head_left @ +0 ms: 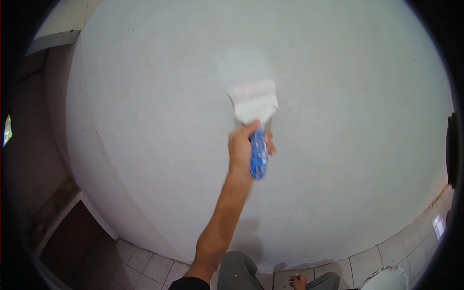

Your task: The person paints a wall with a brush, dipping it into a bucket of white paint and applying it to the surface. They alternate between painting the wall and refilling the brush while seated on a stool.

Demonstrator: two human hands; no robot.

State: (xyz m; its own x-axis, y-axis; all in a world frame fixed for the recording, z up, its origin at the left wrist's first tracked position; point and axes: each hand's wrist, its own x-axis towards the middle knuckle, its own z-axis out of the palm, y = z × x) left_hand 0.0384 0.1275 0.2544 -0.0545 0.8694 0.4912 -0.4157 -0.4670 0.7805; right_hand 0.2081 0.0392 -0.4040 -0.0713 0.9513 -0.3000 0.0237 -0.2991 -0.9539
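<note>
My left hand is closed around the blue, paint-spotted handle of a wide paintbrush. The thumb lies along the near side by the neck, and the fingers curl behind the handle on the right. White covers the brush head, whose bristle end points up against the pale wall. Just above the bristles, a lighter, brighter patch shows on the wall. My right hand is out of view.
A white bucket with a smeared rim stands at lower right on the tiled floor. Grey-trousered legs and what looks like a bare foot show below. At left is a dark opening.
</note>
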